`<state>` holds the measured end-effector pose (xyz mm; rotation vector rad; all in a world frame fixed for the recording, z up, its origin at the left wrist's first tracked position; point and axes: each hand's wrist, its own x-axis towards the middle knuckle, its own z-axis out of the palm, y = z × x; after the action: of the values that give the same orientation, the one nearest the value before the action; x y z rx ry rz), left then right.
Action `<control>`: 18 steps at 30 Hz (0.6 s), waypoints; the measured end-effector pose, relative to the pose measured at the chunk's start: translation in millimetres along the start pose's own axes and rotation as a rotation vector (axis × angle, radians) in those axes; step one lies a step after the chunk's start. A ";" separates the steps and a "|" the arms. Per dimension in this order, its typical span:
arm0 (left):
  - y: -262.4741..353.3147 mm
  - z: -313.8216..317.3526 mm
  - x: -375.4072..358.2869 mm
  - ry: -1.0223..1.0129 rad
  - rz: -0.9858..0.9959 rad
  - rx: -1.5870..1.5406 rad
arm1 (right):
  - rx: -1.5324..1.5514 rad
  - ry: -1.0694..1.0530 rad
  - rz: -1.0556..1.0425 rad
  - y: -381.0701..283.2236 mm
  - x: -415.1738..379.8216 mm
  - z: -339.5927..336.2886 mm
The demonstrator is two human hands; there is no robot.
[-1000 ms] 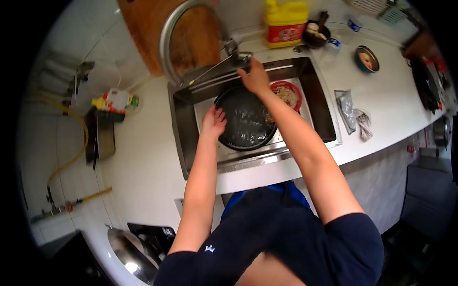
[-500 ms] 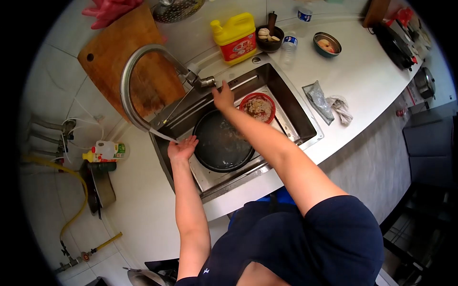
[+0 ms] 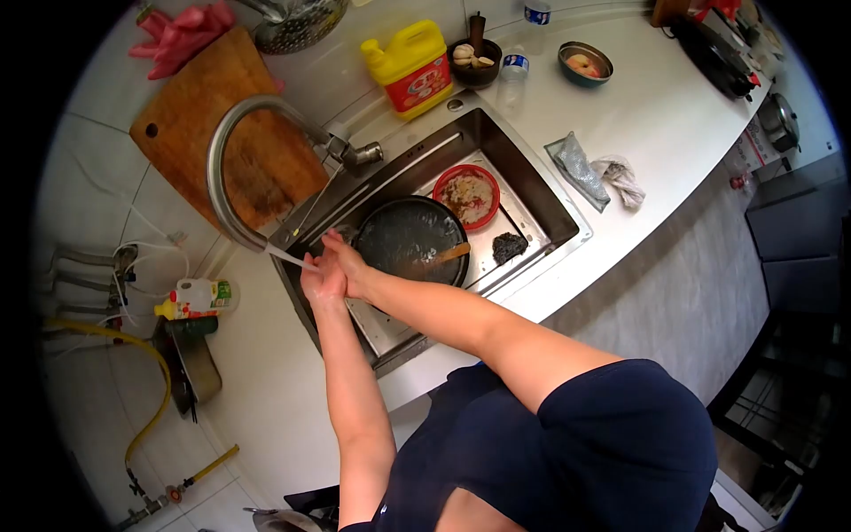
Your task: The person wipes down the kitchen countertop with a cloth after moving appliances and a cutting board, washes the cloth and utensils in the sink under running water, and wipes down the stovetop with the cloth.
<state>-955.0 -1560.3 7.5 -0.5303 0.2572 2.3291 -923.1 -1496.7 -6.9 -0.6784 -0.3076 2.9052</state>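
Water runs from the curved faucet (image 3: 217, 168) onto my left hand (image 3: 325, 280), which is open under the stream at the left end of the sink (image 3: 565, 226). My right hand (image 3: 346, 264) is against the left one, its fingers partly overlapping it; whether they are spread or closed is hard to make out. Beside the hands lies a round black pan (image 3: 403, 232) with water and a wooden-handled tool (image 3: 454, 253) in it. A red strainer (image 3: 468, 197) with food scraps and a dark scrubber (image 3: 509, 248) are further right in the sink.
Behind the sink stand a wooden cutting board (image 3: 222, 124), a yellow jug (image 3: 412, 75), a mortar with garlic (image 3: 474, 62) and a plastic bottle (image 3: 513, 80). Cloths (image 3: 581, 168) and a bowl (image 3: 585, 65) sit on the right counter. A white jug (image 3: 199, 297) is at left.
My right hand has moved from beside the faucet handle down to my left hand. The scrubber and wooden handle, hidden before by my right arm, now show. The view has shifted slightly.
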 end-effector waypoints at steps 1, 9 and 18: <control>4.3 -3.7 3.3 -0.050 0.027 -0.033 | 0.077 -0.089 0.033 1.9 3.3 1.2; -5.1 -4.3 1.9 0.361 0.503 1.140 | 0.013 -0.032 0.264 30.8 -15.0 4.6; -12.6 -8.6 -34.4 0.199 0.249 0.861 | -0.218 0.220 0.131 51.3 45.8 -29.1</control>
<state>-921.2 -1575.1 14.7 -0.2908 1.3985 2.1133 -955.4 -1533.1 -63.5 -1.0803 -0.5771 2.9060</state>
